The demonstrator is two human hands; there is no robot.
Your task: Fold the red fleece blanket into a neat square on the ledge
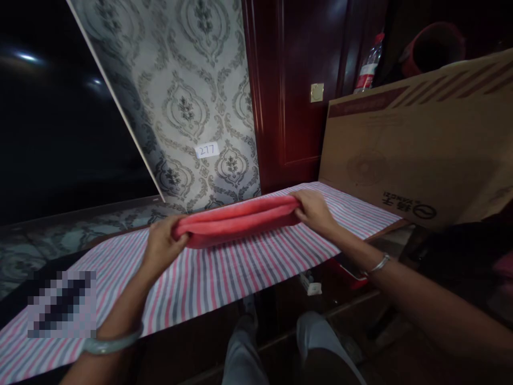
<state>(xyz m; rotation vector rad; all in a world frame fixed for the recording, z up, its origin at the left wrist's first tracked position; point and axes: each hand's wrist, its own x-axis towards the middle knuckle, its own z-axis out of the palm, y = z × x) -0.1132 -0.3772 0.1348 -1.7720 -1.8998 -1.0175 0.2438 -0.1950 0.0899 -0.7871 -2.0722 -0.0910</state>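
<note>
A folded coral-red cloth [240,220], thick and soft-looking, is stretched level between my two hands. At its left end my left hand [165,240] is closed, thumb toward me and fingers behind. The right end is pinched in my right hand [315,211], also with fingers partly hidden behind the fabric. Beneath it lies a striped pink, grey and white cloth [224,272] spread over a table. The red cloth appears just above or lightly touching the stripes; I cannot tell which.
A large cardboard box [409,144] stands at the right, with a red-capped bottle [368,67] by its top edge. A dark screen [72,123] fills the left. Behind are patterned wallpaper with a paper label [207,149] and a dark red door [296,80]. A pixelated patch covers the lower left.
</note>
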